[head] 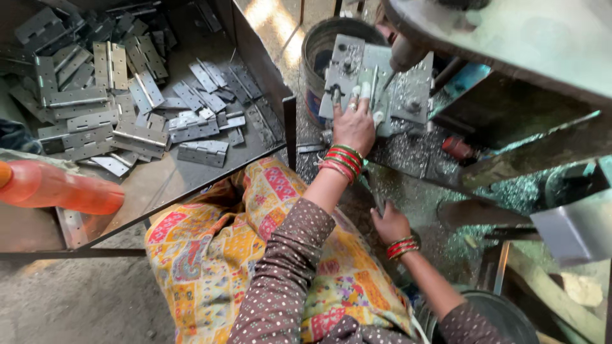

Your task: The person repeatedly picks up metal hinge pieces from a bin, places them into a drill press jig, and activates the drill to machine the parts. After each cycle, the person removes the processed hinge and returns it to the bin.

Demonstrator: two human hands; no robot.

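My left hand (354, 126) reaches forward and presses its fingers onto a grey metal hinge plate (364, 81) that lies on a steel jig (414, 89). A drill spindle (403, 54) points down at the jig just right of the fingers. Red and green bangles sit on that wrist. My right hand (390, 223) is lower and nearer to me, fingers curled around a dark lever (376, 200) whose end is hidden by the hand. It wears bangles too.
A dark metal tray (191, 172) at the left holds several grey hinges (140, 137). An orange bottle (57, 188) lies at its near left edge. A round metal drum (319, 44) stands behind the jig. Metal shavings (414, 153) cover the machine bed.
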